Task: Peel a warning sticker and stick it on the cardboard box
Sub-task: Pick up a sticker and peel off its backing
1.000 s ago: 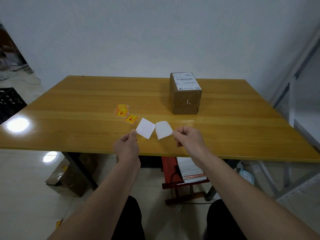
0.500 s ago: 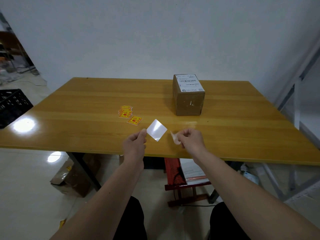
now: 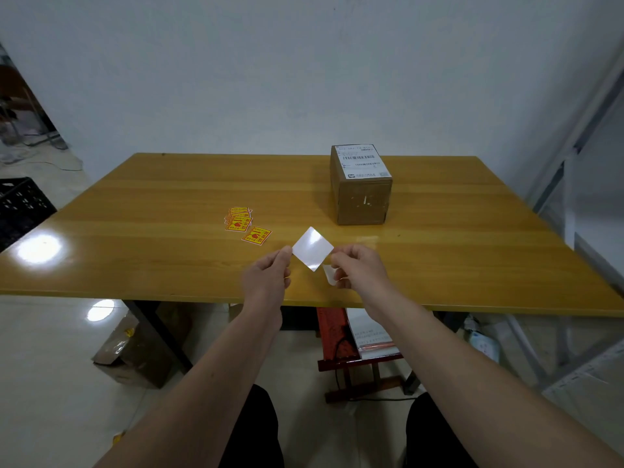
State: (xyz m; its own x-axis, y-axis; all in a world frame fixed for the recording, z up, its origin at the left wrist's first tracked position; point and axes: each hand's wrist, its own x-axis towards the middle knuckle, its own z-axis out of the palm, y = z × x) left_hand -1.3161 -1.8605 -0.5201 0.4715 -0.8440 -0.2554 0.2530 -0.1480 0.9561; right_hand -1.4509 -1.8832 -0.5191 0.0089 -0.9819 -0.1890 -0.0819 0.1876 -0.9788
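A cardboard box (image 3: 363, 201) with a white shipping label on top stands at the back right of the wooden table (image 3: 135, 214). A small pile of yellow-red warning stickers (image 3: 239, 219) lies left of it, one single sticker (image 3: 256, 235) beside the pile. Over the table's front edge my left hand (image 3: 266, 278) pinches the left corner of a glossy white square (image 3: 312, 248), held like a diamond. The fingertips of my right hand (image 3: 359, 268) are at the square's right corner, and a small curled white piece (image 3: 329, 274) is pinched lower in the same hand. No printed side shows.
A black crate (image 3: 20, 207) stands on the floor at the left. Under the table are a brown carton (image 3: 135, 346) and a red stool (image 3: 358, 359) with papers on it. A grey metal shelf frame (image 3: 574, 163) rises along the right side.
The two white pieces were held apart, one in each hand. My right hand's piece has curled up small, and that hand has come in to the right corner of the left hand's square.
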